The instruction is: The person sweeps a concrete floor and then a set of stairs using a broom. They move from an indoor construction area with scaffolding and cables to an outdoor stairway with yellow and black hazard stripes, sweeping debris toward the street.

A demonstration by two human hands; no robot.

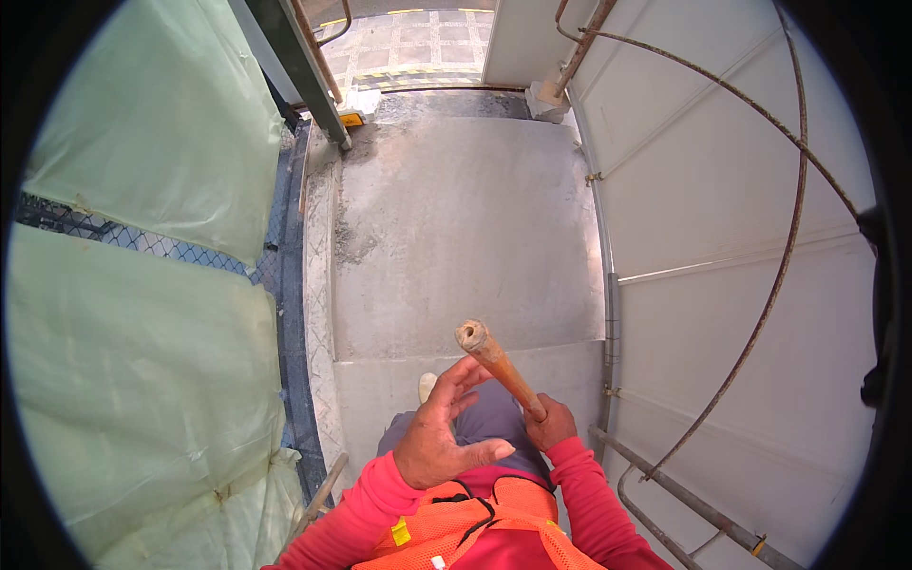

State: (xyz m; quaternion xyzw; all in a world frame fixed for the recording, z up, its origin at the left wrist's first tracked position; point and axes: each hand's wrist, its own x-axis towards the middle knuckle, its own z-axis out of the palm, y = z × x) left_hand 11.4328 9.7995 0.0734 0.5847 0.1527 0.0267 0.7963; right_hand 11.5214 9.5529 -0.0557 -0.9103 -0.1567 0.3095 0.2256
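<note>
A thick wooden pole (511,372), brown with a paler hollow-looking end, slants up and away in front of my body. My right hand (550,423) is wrapped round it near its lower visible part; whatever lies below that fist is hidden. Beside the pole, to its left, my left hand (445,427) is held up with fingers curved and thumb apart, nothing in its grasp. Red sleeves cover both forearms, and an orange mesh vest (475,522) covers my torso. One light-coloured shoe (427,386) shows beyond my left hand.
A grey concrete floor (465,228) runs ahead to a gateway opening onto paving (418,47). Green sheeting (142,351) over mesh fence lines the left. White panels (722,332) line the right, with a rusty bent bar (760,313) and a metal rail (693,513) close by.
</note>
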